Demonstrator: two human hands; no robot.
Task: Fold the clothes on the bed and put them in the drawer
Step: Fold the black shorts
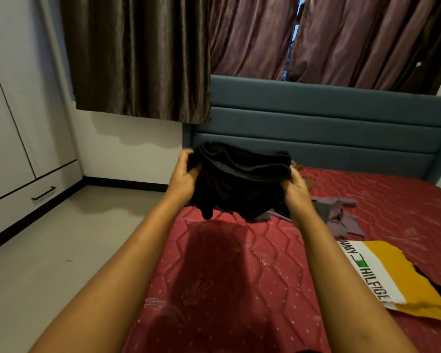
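Curtains (138, 59) hang above a teal headboard (316, 118) and red mattress (239, 263).

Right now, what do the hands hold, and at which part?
Both hold a black garment above the bed: left hand grips its left edge, right hand its right edge.

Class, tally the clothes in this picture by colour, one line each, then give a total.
black garment, held up: 1
grey-purple garment: 1
yellow and white shirt: 1
brown cloth, partly hidden: 1
Total: 4
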